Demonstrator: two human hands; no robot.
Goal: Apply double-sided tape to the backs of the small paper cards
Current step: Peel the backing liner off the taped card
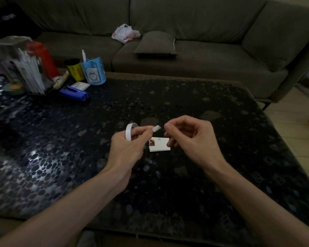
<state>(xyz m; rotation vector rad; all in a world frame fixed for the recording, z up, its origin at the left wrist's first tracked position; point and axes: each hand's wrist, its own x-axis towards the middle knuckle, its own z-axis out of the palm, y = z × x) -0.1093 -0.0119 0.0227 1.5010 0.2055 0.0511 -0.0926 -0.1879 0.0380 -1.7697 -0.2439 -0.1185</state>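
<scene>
Head view: left hand (127, 148) grips the tape roll (130, 131), with its free end (156, 128) protruding. Right hand (191, 138) is curled and empty, just beside that end. Cards (159, 144) lie on the desk (168, 193) below. Step in hand: dispensing tape. Next move: pinch the end, pull, press onto the top card.

I see a bare left hand (127, 147) and a bare right hand (191, 138). The left arm (75, 202) and right arm (253, 198) are bare too.
</scene>
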